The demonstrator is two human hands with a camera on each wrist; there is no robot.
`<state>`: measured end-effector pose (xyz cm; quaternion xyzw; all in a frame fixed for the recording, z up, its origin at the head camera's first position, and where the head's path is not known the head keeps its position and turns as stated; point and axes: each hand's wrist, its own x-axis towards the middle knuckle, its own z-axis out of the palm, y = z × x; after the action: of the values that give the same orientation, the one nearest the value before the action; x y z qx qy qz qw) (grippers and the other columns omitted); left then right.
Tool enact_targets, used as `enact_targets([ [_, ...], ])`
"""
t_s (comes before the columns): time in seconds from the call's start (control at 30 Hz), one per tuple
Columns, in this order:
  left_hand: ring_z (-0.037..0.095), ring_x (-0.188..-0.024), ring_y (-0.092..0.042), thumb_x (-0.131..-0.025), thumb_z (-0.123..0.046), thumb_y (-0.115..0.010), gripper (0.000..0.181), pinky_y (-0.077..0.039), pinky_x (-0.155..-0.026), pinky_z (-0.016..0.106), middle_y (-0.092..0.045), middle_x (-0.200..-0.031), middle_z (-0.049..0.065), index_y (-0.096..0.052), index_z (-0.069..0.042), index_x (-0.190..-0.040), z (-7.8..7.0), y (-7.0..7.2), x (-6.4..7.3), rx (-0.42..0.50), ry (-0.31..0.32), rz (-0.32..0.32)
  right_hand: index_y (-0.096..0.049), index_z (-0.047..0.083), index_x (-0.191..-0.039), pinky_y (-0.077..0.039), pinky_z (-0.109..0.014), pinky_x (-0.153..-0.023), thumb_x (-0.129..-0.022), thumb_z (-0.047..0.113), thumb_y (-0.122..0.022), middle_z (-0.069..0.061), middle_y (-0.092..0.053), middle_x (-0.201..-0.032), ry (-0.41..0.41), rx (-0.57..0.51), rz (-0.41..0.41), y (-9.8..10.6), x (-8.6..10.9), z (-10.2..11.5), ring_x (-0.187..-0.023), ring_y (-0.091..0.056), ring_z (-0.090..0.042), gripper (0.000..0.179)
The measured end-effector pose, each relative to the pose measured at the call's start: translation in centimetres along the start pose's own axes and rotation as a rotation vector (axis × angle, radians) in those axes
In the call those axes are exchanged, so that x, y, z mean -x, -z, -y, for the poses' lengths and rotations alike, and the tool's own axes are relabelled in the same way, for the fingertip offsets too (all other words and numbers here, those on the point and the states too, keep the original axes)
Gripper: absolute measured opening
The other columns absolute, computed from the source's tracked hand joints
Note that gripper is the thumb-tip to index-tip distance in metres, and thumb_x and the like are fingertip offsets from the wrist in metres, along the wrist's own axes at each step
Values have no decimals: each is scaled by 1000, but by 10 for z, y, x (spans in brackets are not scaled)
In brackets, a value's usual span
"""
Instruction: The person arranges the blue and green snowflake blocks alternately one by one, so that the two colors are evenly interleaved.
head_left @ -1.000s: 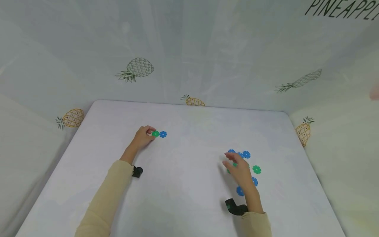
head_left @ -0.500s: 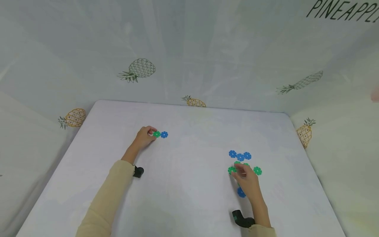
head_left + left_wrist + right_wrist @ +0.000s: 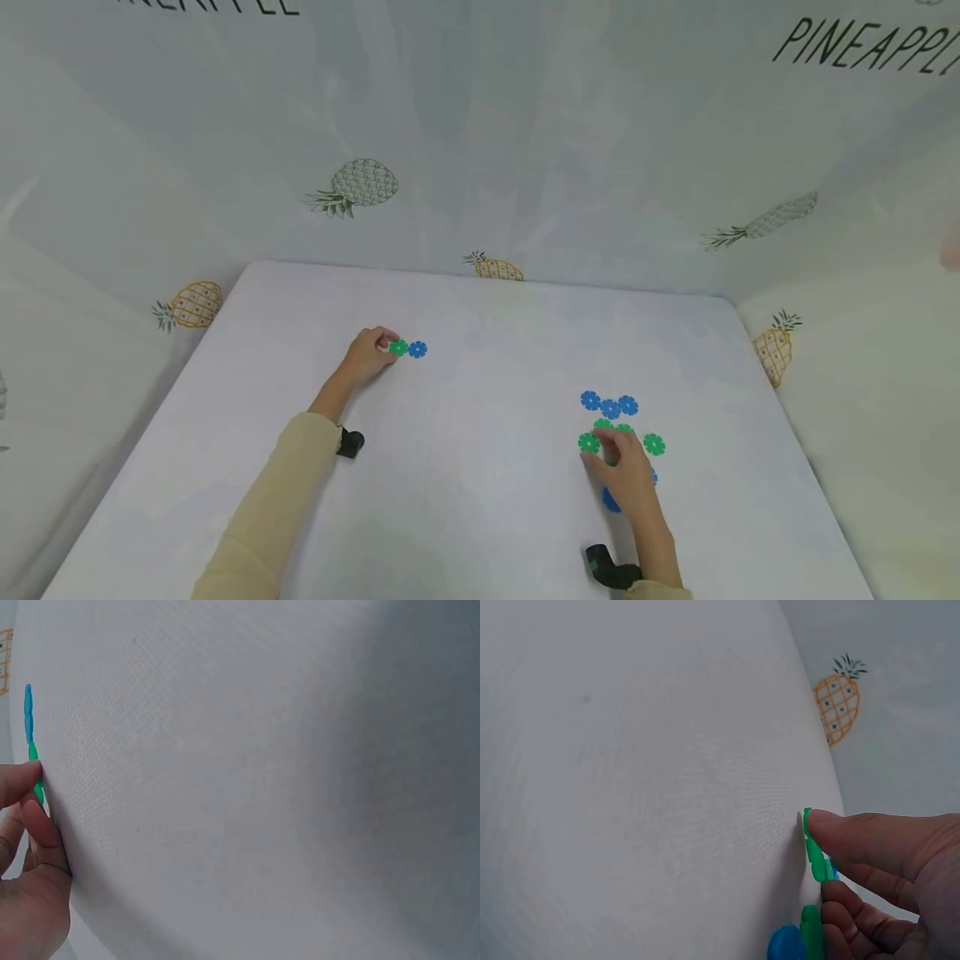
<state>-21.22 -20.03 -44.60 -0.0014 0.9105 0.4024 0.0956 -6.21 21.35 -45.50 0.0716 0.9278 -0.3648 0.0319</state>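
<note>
At the far left of the table, my left hand [image 3: 365,355] pinches a green flower-shaped plastic disc [image 3: 398,348] between thumb and finger. A blue disc [image 3: 417,349] lies right beside it on the right; in the left wrist view the two stand edge to edge. On the right side, my right hand [image 3: 630,477] has thumb and forefinger around the rim of another green disc [image 3: 588,443], also seen edge-on in the right wrist view. More green discs [image 3: 602,425] sit partly hidden by the fingers, and a blue disc [image 3: 611,499] shows partly beside the wrist.
Three blue discs [image 3: 611,409] lie in a cluster beyond the right hand. One green disc [image 3: 654,444] lies to its right. Dark wrist cameras [image 3: 611,568] hang by both wrists. The white table [image 3: 480,467] ends at a pineapple-print curtain [image 3: 570,150].
My right hand has come back toward me and slightly right, from over the discs to the leftmost green disc, closing its thumb and forefinger there. The left hand stays at its green disc.
</note>
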Motion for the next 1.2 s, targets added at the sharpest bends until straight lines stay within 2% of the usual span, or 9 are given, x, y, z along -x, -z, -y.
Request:
enact_targets([
  [0.3, 25, -87, -42, -85, -8, -61, 33, -38, -74, 33, -44, -96, 13, -56, 0, -117, -1, 0, -1, 4, 6, -8, -56, 3, -121, -46, -39, -82, -83, 13, -68, -14, -51, -107, 24, 29, -17, -1, 0, 1, -99, -52, -26, 40],
  [0.53, 24, -87, -42, -85, -8, -61, 33, -37, -73, 32, -44, -95, 11, -56, -1, -117, -1, -2, 2, -5, 21, -3, -58, 4, -118, -46, -32, -77, -83, 13, -67, -13, -51, -105, 18, 40, 0, 2, 3, 3, -95, -50, -23, 37],
  [1.2, 23, -86, -42, -84, -7, -61, 32, -37, -73, 32, -44, -94, 12, -57, 0, -115, -3, -1, 5, -9, 7, -21, -59, 1, -115, -46, -40, -82, -82, 11, -68, -14, -53, -104, 34, 47, -9, 1, 1, 5, -96, -51, -25, 35],
])
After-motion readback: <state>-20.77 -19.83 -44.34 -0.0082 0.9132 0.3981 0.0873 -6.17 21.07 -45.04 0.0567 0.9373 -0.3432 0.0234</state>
